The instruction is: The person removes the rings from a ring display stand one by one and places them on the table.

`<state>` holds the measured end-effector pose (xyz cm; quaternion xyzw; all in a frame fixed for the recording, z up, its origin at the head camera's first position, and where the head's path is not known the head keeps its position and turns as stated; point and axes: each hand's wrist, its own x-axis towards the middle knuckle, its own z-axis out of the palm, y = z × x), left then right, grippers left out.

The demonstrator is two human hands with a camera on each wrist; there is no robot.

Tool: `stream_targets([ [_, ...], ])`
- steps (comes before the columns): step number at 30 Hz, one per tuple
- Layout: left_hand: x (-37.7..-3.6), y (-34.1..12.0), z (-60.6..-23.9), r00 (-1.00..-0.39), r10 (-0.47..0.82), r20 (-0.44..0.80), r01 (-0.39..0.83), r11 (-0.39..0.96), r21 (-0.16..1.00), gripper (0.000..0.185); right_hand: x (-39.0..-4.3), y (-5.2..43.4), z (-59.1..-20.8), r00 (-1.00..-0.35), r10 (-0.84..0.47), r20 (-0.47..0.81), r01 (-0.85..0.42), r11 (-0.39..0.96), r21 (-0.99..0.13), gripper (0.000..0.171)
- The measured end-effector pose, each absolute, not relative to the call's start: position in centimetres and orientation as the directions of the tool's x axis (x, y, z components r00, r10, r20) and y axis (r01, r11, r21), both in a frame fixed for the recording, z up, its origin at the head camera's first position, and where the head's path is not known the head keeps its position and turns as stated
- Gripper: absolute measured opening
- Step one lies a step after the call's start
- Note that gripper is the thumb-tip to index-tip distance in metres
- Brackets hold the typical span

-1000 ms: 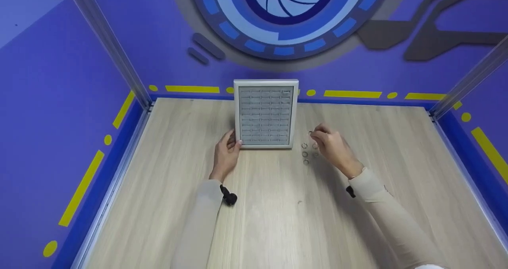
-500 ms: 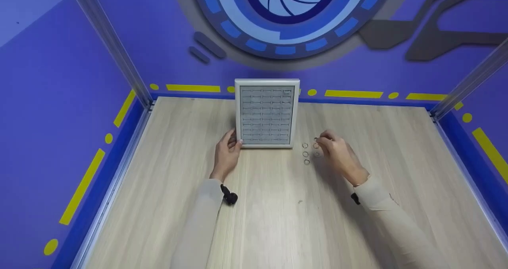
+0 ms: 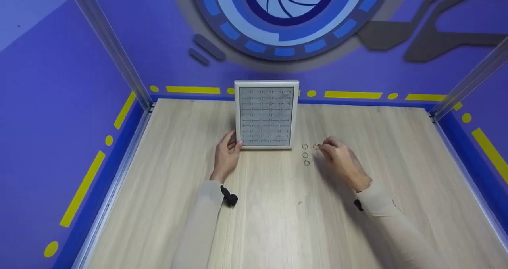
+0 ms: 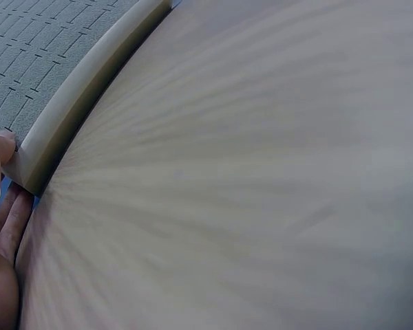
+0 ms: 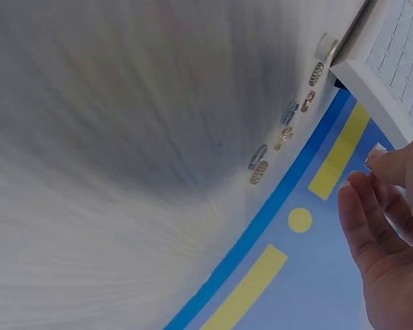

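Note:
A white-framed ring display (image 3: 266, 116) with slotted grey foam stands upright at the back of the table. A small ring (image 3: 286, 93) appears to sit in its top right slot. My left hand (image 3: 226, 156) grips the display's lower left corner, thumb on the front and fingers behind, as the left wrist view also shows. Right of the display, my right hand (image 3: 341, 160) hovers by rows of loose rings (image 3: 305, 155). In the right wrist view, its thumb and forefinger pinch a small shiny ring (image 5: 376, 155), mostly hidden by the fingertips. Several patterned rings (image 5: 259, 172) lie beyond.
The wooden table (image 3: 270, 221) is bounded by blue-purple printed panels (image 3: 190, 70) at the back and sides. Metal posts (image 3: 115, 50) rise at the back corners. A black wrist device (image 3: 229, 197) sits on the left sleeve.
My right hand has moved toward me and slightly right, along the loose rings. My left hand and the display have stayed in place.

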<state>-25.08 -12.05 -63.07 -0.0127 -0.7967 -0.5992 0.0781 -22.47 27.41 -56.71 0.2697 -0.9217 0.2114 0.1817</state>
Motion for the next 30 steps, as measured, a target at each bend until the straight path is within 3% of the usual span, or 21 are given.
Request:
stream_targets([
  [30,-25.1,-11.8,-62.9,-0.987,-0.09,0.13,0.101,0.274,0.956,0.055,-21.4,27.4,-59.0,-0.744,-0.473,0.471,-0.626,0.74,-0.246,0.007],
])
